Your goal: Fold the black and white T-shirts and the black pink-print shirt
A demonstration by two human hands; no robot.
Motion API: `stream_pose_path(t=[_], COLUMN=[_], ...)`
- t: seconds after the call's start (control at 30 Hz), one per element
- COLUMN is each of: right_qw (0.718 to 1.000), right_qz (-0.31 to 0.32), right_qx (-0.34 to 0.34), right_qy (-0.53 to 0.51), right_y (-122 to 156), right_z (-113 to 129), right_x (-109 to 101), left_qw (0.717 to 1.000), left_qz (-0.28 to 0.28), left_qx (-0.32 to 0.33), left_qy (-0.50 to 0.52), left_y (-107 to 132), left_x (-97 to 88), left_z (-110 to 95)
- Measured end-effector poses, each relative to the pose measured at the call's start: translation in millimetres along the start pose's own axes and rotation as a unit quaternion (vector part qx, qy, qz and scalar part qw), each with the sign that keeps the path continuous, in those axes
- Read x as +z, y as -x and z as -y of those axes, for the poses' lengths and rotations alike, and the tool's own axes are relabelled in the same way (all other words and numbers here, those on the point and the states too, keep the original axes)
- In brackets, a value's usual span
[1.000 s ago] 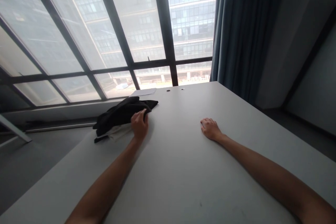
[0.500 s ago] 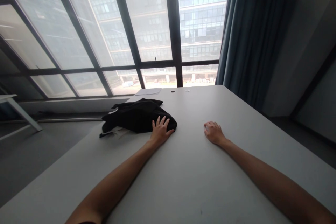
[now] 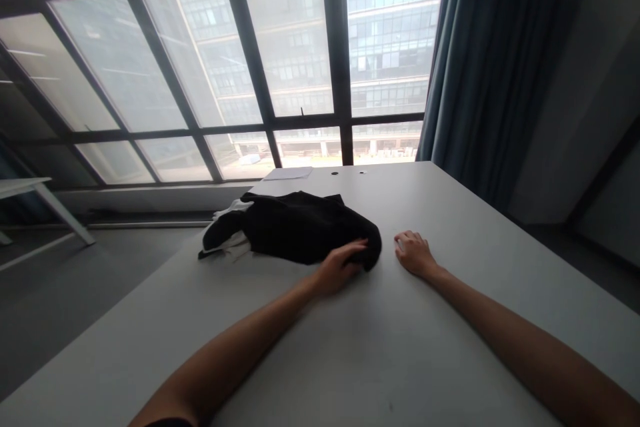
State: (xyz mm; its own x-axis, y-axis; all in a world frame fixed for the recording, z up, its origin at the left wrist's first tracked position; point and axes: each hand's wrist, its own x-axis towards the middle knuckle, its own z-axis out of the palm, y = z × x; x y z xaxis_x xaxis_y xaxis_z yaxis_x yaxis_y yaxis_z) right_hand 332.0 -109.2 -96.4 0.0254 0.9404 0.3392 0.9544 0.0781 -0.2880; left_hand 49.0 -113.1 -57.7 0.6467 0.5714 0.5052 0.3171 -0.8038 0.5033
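Head view shows a black cloth [image 3: 300,227] lying crumpled on a white table [image 3: 400,353], in the left half of the table top, past the left forearm. At its left end some pale fabric [image 3: 235,207] shows beside and under the black; I cannot tell if it is the same piece or a separate one.

The left hand [image 3: 343,267] is at the near right end of the cloth and touches it. Its fingers are partly bent over the dark edge, but the hand is a little blurred, so I cannot tell if it grips the cloth or only presses on it. The right hand [image 3: 413,252] rests on the table just beside the right end of the cloth, apart from it. Its fingers are loosely curled downward; what is under the palm is hidden, so I cannot tell if it has something.

Near the far edge of the table lies a sheet of white paper [image 3: 289,173]. Behind stands a large window [image 3: 290,47] with dark frames, and a blue curtain [image 3: 480,80] hangs at its right.
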Motion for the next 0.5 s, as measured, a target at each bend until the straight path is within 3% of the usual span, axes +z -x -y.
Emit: stream_pose_path(t=[0.07,0.13,0.23,0.3,0.4,0.5], right_qw=[1.000,0.998,0.994,0.989,0.977,0.962], right_qz=[-0.003,-0.004,-0.012,-0.033,-0.071,-0.087], right_qx=[0.010,0.025,0.044,0.041,-0.035,-0.142], right_qy=[-0.020,-0.051,-0.101,-0.140,-0.199,-0.217], right_y=[-2,-4,-8,-8,-3,9], right_z=[-2,-4,-8,-8,-3,10], right_x=[0,0,1,0,-6,-20], left_qw=[0.989,0.979,0.983,0.979,0.975,0.976], left_qz=[0.135,0.195,0.169,0.162,0.109,-0.024], left_qx=[0.050,0.061,0.069,0.120,0.167,0.060], left_qy=[0.019,0.019,-0.008,-0.034,-0.103,-0.207], left_y=[4,7,10,11,8,5], left_x=[11.8,14.0,5.2,-0.6,-2.5,-0.8], left_z=[-14,-22,-27,-31,-34,-23])
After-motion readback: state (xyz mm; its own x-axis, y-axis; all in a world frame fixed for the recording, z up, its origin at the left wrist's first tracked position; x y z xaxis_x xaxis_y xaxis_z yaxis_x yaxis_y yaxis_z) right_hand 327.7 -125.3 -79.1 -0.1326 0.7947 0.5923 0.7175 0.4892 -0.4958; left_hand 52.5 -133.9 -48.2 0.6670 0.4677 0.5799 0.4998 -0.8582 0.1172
